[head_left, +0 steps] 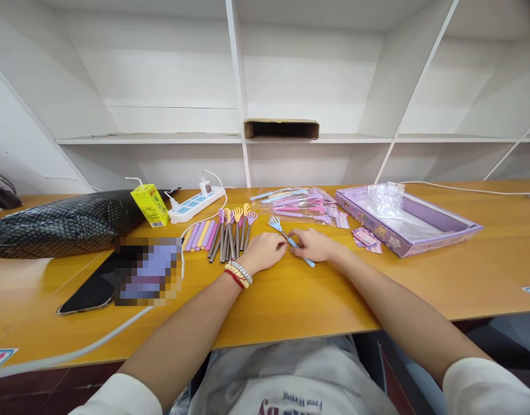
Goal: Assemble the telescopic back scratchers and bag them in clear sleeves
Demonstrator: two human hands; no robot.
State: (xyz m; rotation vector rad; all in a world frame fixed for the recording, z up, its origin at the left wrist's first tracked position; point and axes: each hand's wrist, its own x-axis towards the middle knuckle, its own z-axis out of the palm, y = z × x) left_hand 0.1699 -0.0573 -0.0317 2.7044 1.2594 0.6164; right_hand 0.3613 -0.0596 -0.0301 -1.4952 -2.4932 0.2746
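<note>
Your right hand (312,245) holds a blue claw-headed back scratcher (309,262). Your left hand (267,252) curls beside its rod (284,233), grip unclear; align rod and handle gently.

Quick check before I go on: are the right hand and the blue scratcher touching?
Touching. The head view shows the right hand with its fingers around the handle of the blue scratcher, whose end sticks out below them.
</note>
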